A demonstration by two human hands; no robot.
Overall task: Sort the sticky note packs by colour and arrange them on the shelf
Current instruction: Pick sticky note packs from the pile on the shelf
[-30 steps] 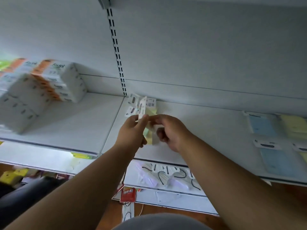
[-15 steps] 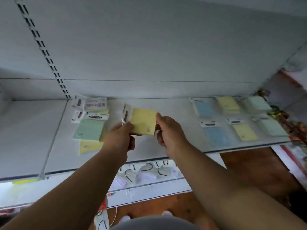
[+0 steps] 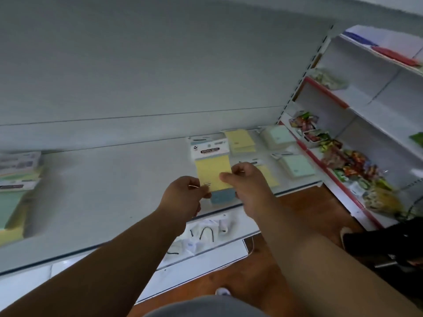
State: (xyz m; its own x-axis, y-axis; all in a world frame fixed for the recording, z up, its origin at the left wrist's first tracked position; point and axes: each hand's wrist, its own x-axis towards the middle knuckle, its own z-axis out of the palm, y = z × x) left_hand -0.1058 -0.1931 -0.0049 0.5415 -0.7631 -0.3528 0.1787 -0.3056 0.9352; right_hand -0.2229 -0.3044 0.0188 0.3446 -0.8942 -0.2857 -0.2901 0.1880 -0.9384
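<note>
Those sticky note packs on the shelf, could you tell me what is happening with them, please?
A person holds a yellow pack in both hands, left hand and right hand, above a blue pack near the shelf front. Yellow stacks and green stacks already lie to the right.

Two bare forearms are seen, with no sleeve reaching as far as the elbows. No ring, watch or band is worn on the left hand [image 3: 183, 197] or the right hand [image 3: 247, 186]. The fingernails are kept short and unpainted. A grey garment [image 3: 201, 307] is worn over the body, and a white shoe [image 3: 222, 291] is glimpsed below.
</note>
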